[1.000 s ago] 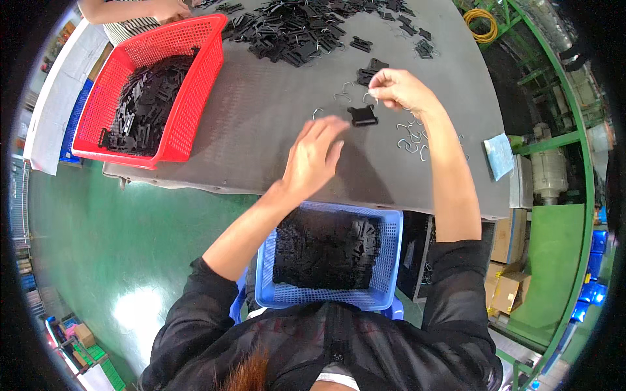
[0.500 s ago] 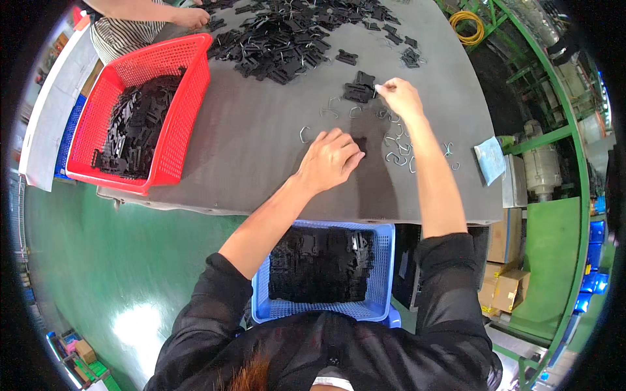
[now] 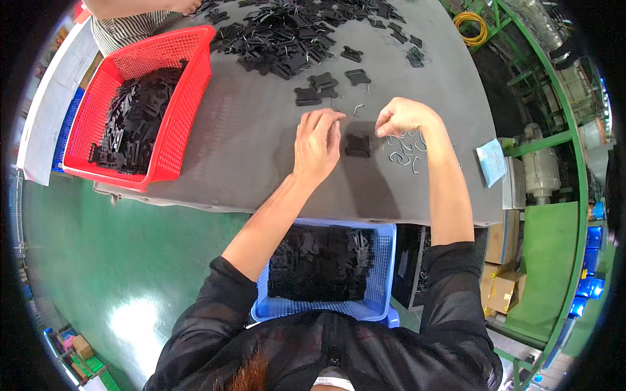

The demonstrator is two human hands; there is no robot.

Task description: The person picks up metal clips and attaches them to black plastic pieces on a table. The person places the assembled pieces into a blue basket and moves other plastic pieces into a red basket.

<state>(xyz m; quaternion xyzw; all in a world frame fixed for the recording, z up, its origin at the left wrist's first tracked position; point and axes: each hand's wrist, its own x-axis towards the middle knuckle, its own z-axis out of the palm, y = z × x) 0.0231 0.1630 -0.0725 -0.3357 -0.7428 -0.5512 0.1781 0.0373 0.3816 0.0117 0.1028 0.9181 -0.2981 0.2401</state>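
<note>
My left hand [image 3: 317, 144] hovers over the grey tabletop, fingers stretched forward, with no object visible in it. Just beyond its fingertips lie a few flat black plastic pieces [image 3: 308, 97] and a bent wire hook [image 3: 359, 109]. Between my hands a single black plastic piece [image 3: 357, 145] rests flat on the table. To its right, my right hand [image 3: 405, 117] has thumb and fingertips pinched together beside a loose group of bent metal hooks [image 3: 405, 153]. Whatever the pinch holds is too small to make out.
A large heap of black pieces [image 3: 280, 42] covers the far table. At left stands a red basket [image 3: 173, 124] of black parts; below the near edge, a blue basket [image 3: 385, 274] of more. Another person's hand [image 3: 186, 6] is at far left. A light-blue packet [image 3: 491, 161] lies right.
My left hand has moved slightly left and off the black piece near the table's front. My right hand has come back toward me, from the farther black pieces to the hooks. Those pieces now lie farther left.
</note>
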